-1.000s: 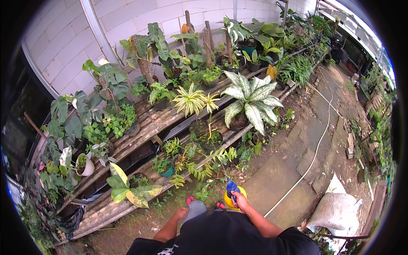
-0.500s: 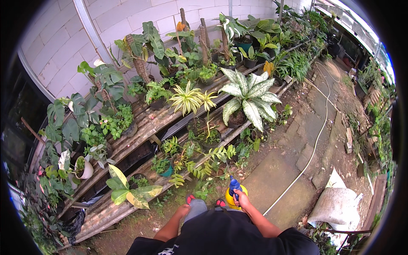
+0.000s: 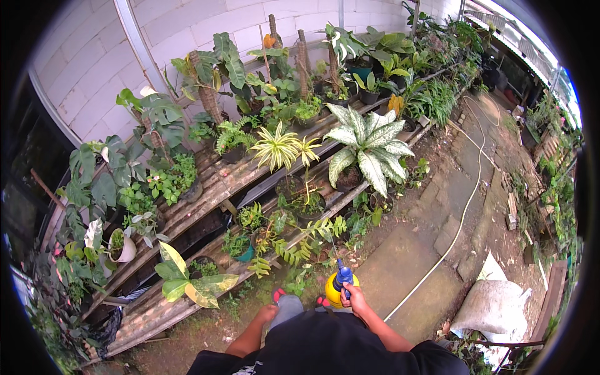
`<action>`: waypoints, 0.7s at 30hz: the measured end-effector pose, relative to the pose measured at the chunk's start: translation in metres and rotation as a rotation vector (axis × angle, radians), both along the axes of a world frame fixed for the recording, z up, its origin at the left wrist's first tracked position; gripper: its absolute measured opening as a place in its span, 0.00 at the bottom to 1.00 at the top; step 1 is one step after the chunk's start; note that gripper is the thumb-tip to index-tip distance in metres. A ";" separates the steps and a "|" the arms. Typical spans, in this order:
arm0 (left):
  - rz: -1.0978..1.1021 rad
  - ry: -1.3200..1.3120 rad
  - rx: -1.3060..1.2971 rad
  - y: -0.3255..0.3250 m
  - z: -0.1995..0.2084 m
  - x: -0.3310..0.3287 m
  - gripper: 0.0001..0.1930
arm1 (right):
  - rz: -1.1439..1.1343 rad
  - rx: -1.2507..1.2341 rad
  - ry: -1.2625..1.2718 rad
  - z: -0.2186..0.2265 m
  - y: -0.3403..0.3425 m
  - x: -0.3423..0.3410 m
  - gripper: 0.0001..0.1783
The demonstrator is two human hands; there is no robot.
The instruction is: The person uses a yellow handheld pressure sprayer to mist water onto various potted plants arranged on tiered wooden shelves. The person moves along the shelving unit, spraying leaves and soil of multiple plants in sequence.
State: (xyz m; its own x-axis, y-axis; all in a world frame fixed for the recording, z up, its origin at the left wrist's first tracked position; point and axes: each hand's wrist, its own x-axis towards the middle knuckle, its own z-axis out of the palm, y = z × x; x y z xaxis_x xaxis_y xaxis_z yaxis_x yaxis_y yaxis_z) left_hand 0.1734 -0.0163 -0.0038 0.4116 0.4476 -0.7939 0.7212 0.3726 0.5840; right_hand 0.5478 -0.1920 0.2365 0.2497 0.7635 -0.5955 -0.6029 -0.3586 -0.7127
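My right hand (image 3: 355, 299) is wrapped round the blue handle of a pump spray bottle (image 3: 333, 291) with a round yellow tank. Its blue nozzle points away from me, toward the lower plant bench. Down beside my grey trouser leg, my left hand (image 3: 269, 312) has its fingers curled in, and I see nothing in it. Ahead of the bottle, a fern-like plant (image 3: 297, 252) leans over the bench's front edge. Behind it stand a potted yellow-striped plant (image 3: 275, 147) and a large white-and-green leafy plant (image 3: 369, 147).
Stepped wooden benches (image 3: 150, 317) with several potted plants run along a pale block wall (image 3: 181, 28). A cream hose (image 3: 431, 265) lies along the paved path on the right. Beyond it sits a whitish sack (image 3: 494, 307). My feet stand close to the bench.
My right hand has turned the spray bottle, so its yellow tank has swung to the left and shows more. My left hand has barely moved.
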 end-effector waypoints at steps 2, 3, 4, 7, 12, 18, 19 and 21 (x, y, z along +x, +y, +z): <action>0.071 -0.031 0.084 -0.007 0.012 0.011 0.11 | -0.019 -0.001 0.011 -0.002 0.001 0.003 0.31; 0.109 -0.038 0.126 -0.011 0.014 0.009 0.14 | -0.022 -0.003 0.012 -0.002 0.000 0.003 0.31; 0.117 -0.040 0.109 -0.011 0.016 0.009 0.14 | -0.024 -0.006 0.013 -0.002 0.000 0.002 0.31; 0.132 -0.048 0.073 -0.010 0.014 0.008 0.13 | 0.004 -0.019 -0.027 -0.005 -0.002 -0.004 0.31; 0.200 -0.057 0.068 -0.014 -0.009 -0.002 0.12 | -0.066 -0.021 -0.016 0.000 -0.004 -0.002 0.31; 0.126 -0.019 0.097 -0.013 -0.013 -0.007 0.13 | -0.042 0.014 -0.042 0.003 -0.006 -0.002 0.32; 0.108 -0.009 0.071 -0.012 -0.007 -0.003 0.13 | -0.044 0.019 -0.048 0.002 -0.006 -0.002 0.32; 0.072 0.014 0.017 -0.010 0.008 0.004 0.12 | -0.047 0.029 -0.053 0.001 -0.006 -0.001 0.32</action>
State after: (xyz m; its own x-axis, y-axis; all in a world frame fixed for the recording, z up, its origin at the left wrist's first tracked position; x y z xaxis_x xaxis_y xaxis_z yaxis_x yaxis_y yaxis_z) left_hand 0.1778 -0.0265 0.0040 0.3669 0.4894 -0.7911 0.7009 0.4137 0.5810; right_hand 0.5467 -0.1984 0.2378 0.3162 0.7670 -0.5583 -0.5793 -0.3099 -0.7539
